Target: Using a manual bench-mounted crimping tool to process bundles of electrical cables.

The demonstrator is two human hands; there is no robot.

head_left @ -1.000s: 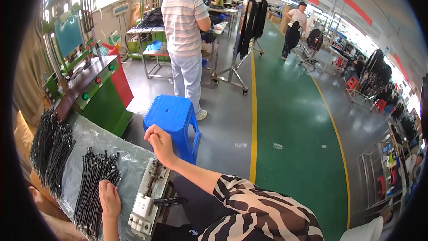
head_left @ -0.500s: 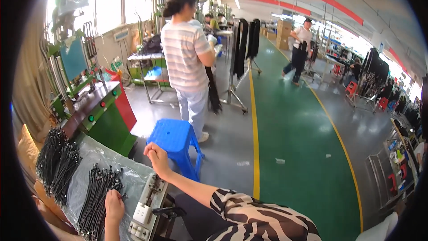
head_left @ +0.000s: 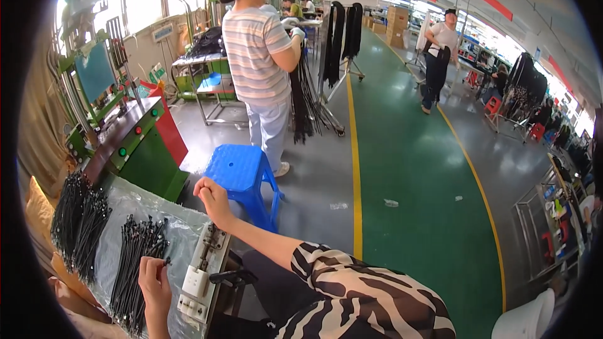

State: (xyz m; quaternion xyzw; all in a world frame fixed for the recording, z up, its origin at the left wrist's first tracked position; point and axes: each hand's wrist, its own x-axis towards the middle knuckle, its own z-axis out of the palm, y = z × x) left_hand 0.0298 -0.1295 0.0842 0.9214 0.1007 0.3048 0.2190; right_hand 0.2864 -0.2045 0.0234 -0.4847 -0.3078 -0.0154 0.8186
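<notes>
Hands first. I see the left hand [head_left: 152, 278] at lower left of the frame, fingers pinched shut on the end of one black cable from the bundle of black cables [head_left: 135, 263] lying on clear plastic sheet [head_left: 129, 204]. Right hand [head_left: 212, 198] sits just left of centre, curled closed at the far end of a pale metal fixture [head_left: 202, 270]; I cannot tell whether it grips anything. Its forearm runs back to a zebra-striped sleeve [head_left: 358, 289]. A second heap of black cables [head_left: 78, 220] lies further left. Blue plastic stool [head_left: 242, 176] stands just beyond the right hand. Green machine [head_left: 129, 144] at left. A person in a striped shirt [head_left: 257, 56] stands top centre, handling hanging cables.
</notes>
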